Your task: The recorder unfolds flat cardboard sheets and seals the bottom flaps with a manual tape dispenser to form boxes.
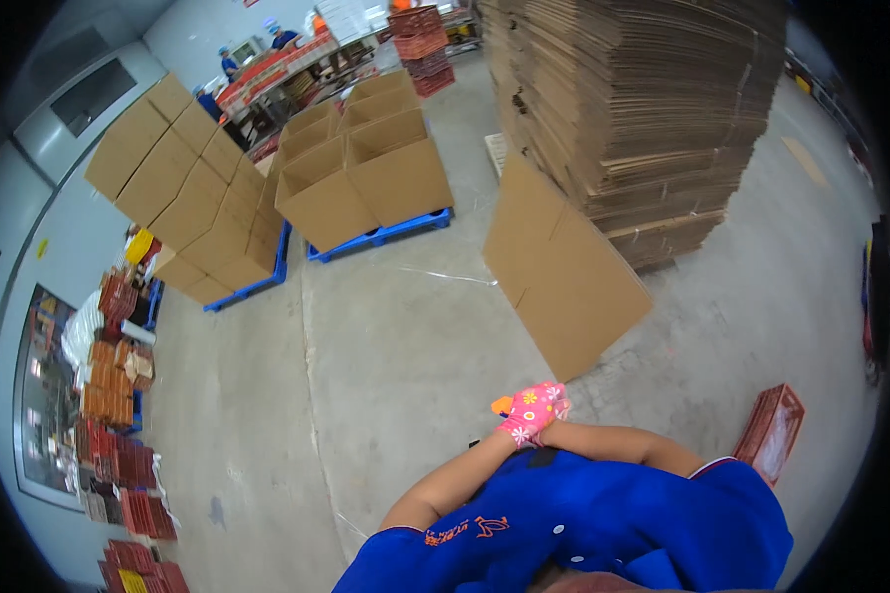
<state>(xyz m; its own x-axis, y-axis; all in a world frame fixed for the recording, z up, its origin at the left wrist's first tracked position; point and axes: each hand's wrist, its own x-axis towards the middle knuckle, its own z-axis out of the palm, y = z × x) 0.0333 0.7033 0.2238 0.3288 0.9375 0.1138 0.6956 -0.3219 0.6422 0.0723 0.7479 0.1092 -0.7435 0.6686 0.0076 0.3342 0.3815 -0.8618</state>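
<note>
My left hand (536,407), in a pink flower-patterned glove, is closed in front of my chest, its fingers curled to the right. What lies inside them is hidden. My right forearm (623,444) reaches in from the right, and its hand is mostly covered by the left one, so its fingers do not show. A small orange thing (502,405) sticks out at the left of the joined hands; its kind is unclear. Just beyond my hands is the near corner of a flat cardboard sheet (569,267), slanting beside the tall stack; whether my fingers touch it is unclear.
A tall stack of flattened cartons (653,109) stands at the far right. Open boxes (396,178) and stacked boxes (193,203) rest on blue pallets (381,237). A red crate (769,430) lies on the right. Crates (129,465) line the left wall. People work at a far table.
</note>
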